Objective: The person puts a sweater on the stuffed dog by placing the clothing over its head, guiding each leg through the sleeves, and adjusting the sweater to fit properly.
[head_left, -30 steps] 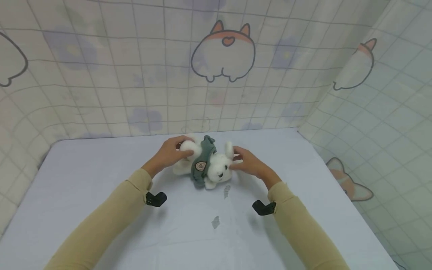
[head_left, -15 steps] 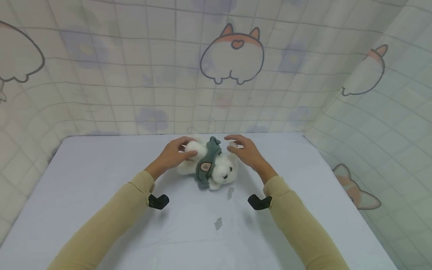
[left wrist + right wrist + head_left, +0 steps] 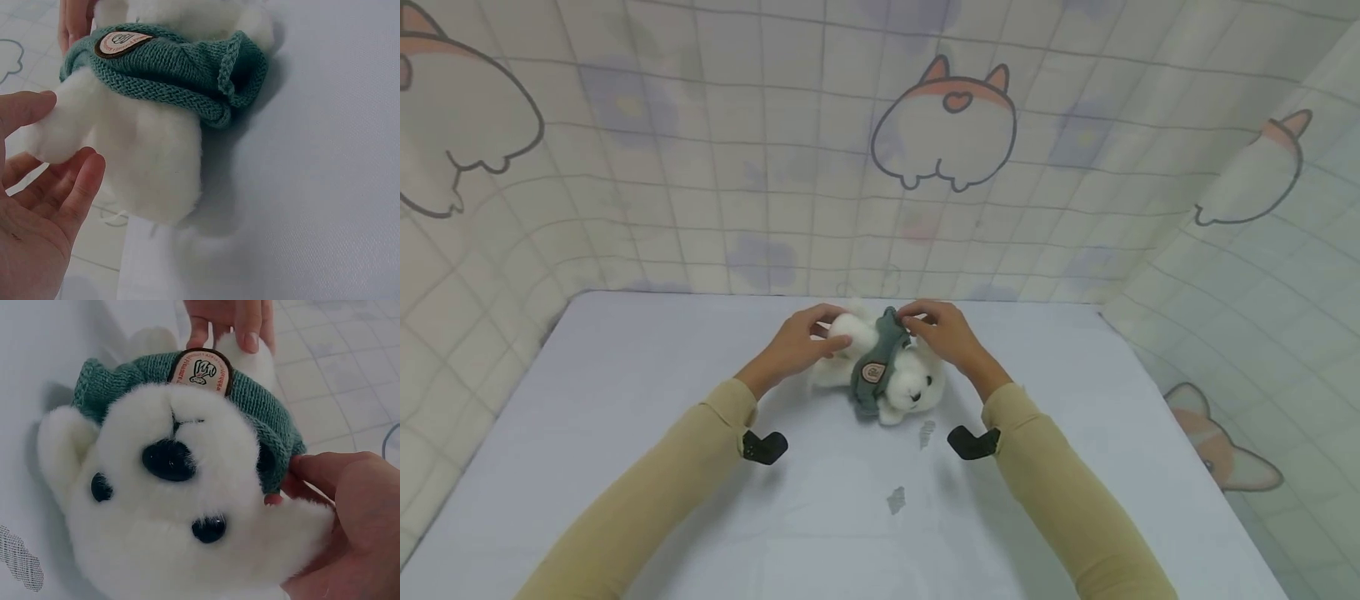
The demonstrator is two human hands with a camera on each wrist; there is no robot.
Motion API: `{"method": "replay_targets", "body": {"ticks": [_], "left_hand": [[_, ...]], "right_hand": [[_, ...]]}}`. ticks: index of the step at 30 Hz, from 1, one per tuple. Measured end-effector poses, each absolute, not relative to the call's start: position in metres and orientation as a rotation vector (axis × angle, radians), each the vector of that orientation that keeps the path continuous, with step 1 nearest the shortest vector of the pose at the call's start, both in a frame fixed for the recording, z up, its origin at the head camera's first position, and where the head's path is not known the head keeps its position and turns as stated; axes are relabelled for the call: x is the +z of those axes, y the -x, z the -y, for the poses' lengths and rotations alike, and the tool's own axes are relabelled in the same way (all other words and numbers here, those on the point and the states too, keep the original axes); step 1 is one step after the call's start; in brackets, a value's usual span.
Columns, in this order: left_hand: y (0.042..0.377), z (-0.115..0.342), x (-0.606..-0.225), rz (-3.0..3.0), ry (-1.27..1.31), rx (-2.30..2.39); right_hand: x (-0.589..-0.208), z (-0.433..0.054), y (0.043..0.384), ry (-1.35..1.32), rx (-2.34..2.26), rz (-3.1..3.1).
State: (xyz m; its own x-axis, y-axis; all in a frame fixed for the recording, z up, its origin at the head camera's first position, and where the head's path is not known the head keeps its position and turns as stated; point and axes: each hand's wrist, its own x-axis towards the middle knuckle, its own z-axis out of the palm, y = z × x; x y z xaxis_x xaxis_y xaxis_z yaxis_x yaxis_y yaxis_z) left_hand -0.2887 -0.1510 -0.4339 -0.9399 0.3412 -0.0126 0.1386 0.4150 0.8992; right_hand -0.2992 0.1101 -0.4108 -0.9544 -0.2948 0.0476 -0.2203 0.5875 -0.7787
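Observation:
A white plush dog (image 3: pixel 913 377) lies on its side near the back of the table, its head toward the right. Around its body is a green knitted sweater (image 3: pixel 278 419) with an oval patch (image 3: pixel 201 370). My left hand (image 3: pixel 793 343) grips a raised hind leg (image 3: pixel 59 125), thumb on one side and fingers on the other. With thumb and fingers, my right hand (image 3: pixel 951 335) pinches the sweater's upper edge by the armhole. An ear (image 3: pixel 300 534) of the dog lies beside that palm. The far side of the toy is hidden.
The white table (image 3: pixel 700 517) has two small grey patches, one of them a grey mark (image 3: pixel 896 500) in front of the toy. A checked cloth (image 3: pixel 820 225) with cartoon corgis hangs behind and at both sides. Black wrist mounts sit on both sleeves.
My right hand has left the dog's ear, moved up and left, and now pinches the green sweater. The left hand keeps its grip on the leg. The head view has turned slightly.

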Motion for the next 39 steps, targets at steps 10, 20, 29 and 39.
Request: {"method": "replay_targets", "body": {"ticks": [10, 20, 29, 39], "left_hand": [[0.280, 0.155, -0.435, -2.489, -0.375, 1.588], [0.275, 0.154, -0.432, -2.518, -0.365, 1.608], [0.274, 0.157, -0.436, -2.557, -0.345, 1.653], [0.276, 0.154, -0.436, -2.532, -0.311, 1.656]], "right_hand": [[-0.412, -0.098, 0.307, 0.298, -1.299, -2.660], [-0.415, -0.103, 0.310, 0.414, -1.194, -2.607], [-0.421, -0.092, 0.307, 0.536, -1.088, -2.712], [-0.430, -0.086, 0.297, 0.595, -1.153, -2.731]]}}
